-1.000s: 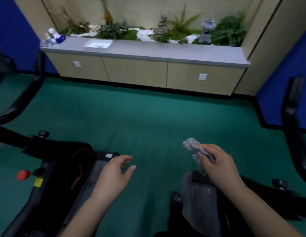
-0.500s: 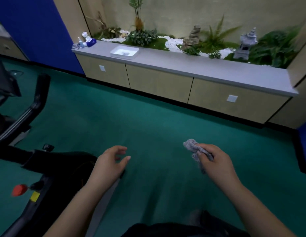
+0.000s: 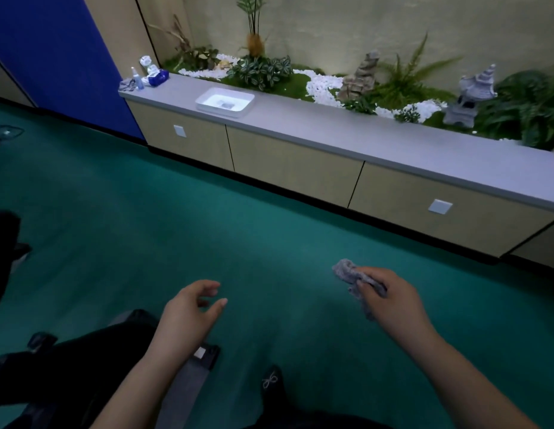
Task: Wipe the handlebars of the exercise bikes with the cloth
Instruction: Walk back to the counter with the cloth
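The right hand (image 3: 390, 297) grips a crumpled grey cloth (image 3: 351, 274) out over the green floor (image 3: 269, 218), well short of the long worktop (image 3: 346, 131); the left hand (image 3: 192, 308) hangs loose and holds nothing. No handlebar shows; only dark bike parts (image 3: 68, 360) lie low on the left, nearer the left hand, so I judge the cloth must cross leftwards.
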`<state>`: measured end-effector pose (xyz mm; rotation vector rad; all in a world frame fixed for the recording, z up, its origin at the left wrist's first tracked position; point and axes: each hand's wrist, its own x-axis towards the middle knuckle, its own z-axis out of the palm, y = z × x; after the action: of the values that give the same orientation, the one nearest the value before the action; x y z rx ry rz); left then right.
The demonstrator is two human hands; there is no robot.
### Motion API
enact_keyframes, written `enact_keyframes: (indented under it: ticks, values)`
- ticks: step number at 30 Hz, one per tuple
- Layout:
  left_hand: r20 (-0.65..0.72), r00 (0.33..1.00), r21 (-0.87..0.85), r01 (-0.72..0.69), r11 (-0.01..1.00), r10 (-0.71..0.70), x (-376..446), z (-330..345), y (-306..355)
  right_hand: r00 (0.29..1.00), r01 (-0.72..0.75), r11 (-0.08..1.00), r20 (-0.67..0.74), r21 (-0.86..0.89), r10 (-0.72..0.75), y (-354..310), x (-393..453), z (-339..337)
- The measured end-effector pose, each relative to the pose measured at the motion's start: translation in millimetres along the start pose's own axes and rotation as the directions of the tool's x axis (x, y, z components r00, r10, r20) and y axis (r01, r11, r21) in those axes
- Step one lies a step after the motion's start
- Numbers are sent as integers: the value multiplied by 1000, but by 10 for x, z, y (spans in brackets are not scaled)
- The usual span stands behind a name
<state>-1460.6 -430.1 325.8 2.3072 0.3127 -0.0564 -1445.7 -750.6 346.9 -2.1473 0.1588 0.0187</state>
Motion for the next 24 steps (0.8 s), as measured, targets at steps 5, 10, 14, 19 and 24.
enact_keyframes:
  ticks: [5, 10, 14, 19, 24]
  values:
    - [28, 998, 19, -53, 998, 52, 944, -108, 167, 998, 47, 997, -33, -60, -49, -339, 852, 123]
    - [54, 991, 27, -121, 992, 120, 1736, -224, 384, 997, 26, 999, -74, -46, -29, -538, 1565, 249]
    - [40, 994, -4, -105, 995, 105, 2300, -219, 452, 999, 6, 1000, -50, -22, -7, -623, 2168, 391]
    - [20, 999, 11, -47, 999, 47, 3081, -174, 443, 1000, -2, 1000, 13, -6, 3, -667, 3141, 620]
    - [-3, 999, 7, 34, 999, -33, 3954, -227, 534, 992, 29, 999, 120, -30, -25, -906, 4230, 846]
